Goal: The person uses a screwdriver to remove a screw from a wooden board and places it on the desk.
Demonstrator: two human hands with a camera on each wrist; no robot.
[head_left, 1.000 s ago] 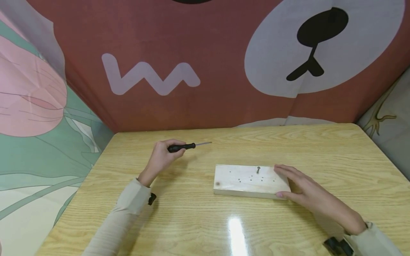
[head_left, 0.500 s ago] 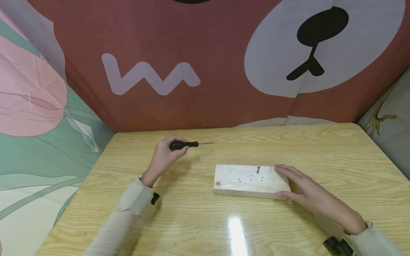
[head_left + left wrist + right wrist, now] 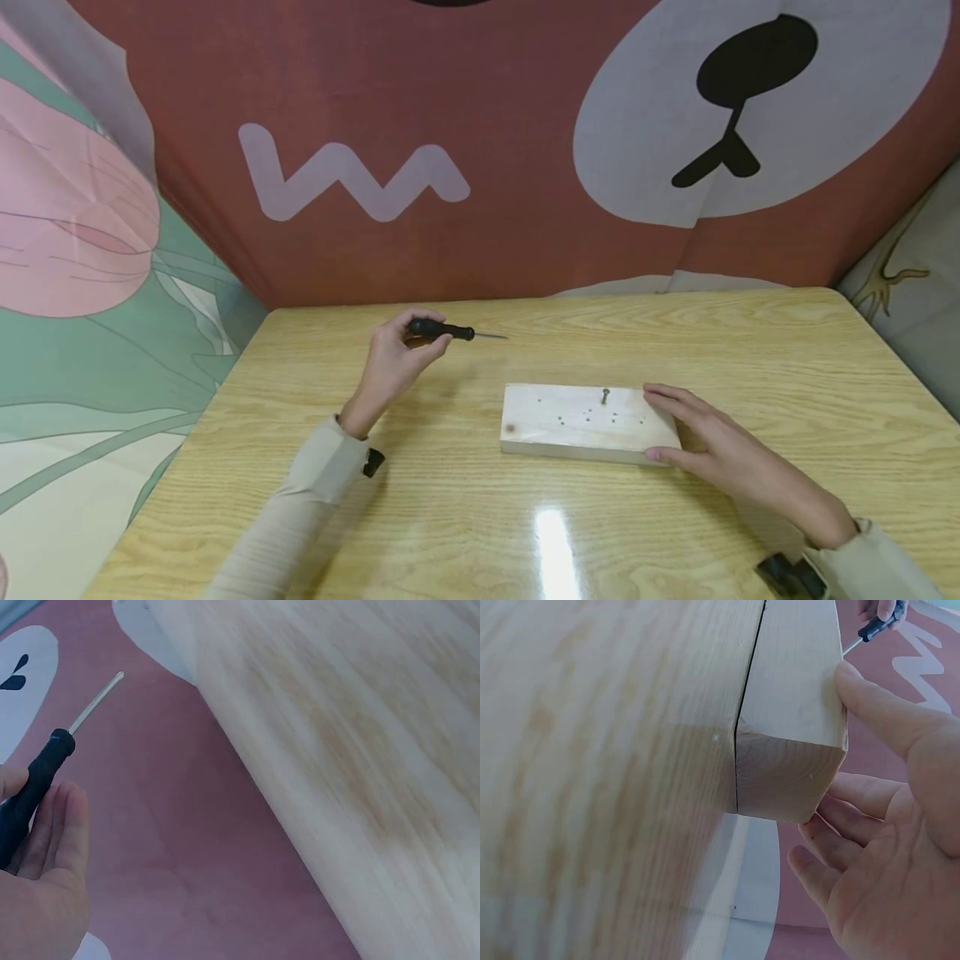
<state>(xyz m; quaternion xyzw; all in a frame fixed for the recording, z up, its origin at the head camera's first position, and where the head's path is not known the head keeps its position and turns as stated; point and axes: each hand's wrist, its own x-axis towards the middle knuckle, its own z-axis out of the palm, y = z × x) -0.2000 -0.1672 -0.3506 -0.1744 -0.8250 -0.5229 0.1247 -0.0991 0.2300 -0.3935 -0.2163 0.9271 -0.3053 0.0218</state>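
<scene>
My left hand (image 3: 392, 360) grips a screwdriver (image 3: 444, 329) by its black handle, above the table's far left part. Its thin metal shaft points right, with the tip well apart from the block; the left wrist view shows the screwdriver (image 3: 46, 769) between thumb and fingers. A pale wooden block (image 3: 551, 433) lies flat on the table, with several small dark holes in its top. One screw (image 3: 605, 397) sticks up near the block's far edge. At the block's right end my right hand (image 3: 731, 454) holds it, thumb on the near side, fingers on the far side.
The wood-grain table (image 3: 420, 517) carries the block and reflects a bright light near its front. A red printed cloth (image 3: 450, 258) hangs along the far edge, with a floral cloth (image 3: 90, 358) on the left and a grey one (image 3: 918, 325) on the right.
My left hand has moved slightly right and away from me with the screwdriver, whose tip now points a little downward. The right hand, block and screw have stayed in place.
</scene>
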